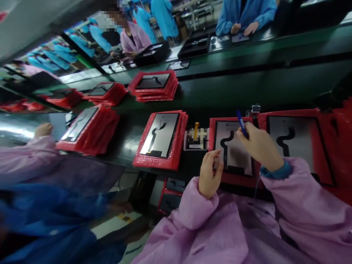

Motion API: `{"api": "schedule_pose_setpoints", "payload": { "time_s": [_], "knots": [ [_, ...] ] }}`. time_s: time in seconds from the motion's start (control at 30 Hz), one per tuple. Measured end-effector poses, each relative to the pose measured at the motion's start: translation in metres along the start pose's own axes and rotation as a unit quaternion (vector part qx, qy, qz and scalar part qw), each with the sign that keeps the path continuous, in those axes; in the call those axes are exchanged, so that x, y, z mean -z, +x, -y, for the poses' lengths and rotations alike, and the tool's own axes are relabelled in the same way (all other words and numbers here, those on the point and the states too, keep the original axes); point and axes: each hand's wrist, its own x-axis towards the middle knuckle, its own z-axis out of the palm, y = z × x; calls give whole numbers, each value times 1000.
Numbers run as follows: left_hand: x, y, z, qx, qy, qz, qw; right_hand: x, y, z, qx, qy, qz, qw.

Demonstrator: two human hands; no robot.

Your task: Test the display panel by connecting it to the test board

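My right hand (pixel 261 146) is closed around a blue pen (pixel 242 124), held tilted over the upper right of a grey display panel (pixel 236 150). A black curved flex cable (pixel 226 146) runs down the panel's back, and red bubble wrap (pixel 213 128) lies under it. At the panel's lower left edge is my left hand (pixel 210 172), its fingers loosely curled and the thumb apart from them; I make out nothing held there. Left of the panel lies a small part with yellow tape (pixel 196 138).
Another panel on red wrap (pixel 294 143) lies at right. Stacks of wrapped panels (pixel 161 135) stand to the left, with another stack (pixel 154 84) behind on the green bench (pixel 247 80). A metal clip (pixel 255 109) sits above my panel. Co-workers (pixel 244 16) sit opposite and at left.
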Motion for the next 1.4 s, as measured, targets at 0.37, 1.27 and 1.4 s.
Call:
{"api": "schedule_pose_setpoints", "payload": {
  "time_s": [0.37, 1.27, 1.4],
  "knots": [
    [60, 58, 70, -36, 287, -62, 955, -31, 25, -28, -8, -166, -77, 983],
    [41, 142, 94, -48, 220, -26, 974, -86, 13, -37, 161, -117, -21, 980],
    [29, 145, 88, -19, 274, -17, 961, -81, 17, -33, 179, -92, -1, 979]
  ]
}}
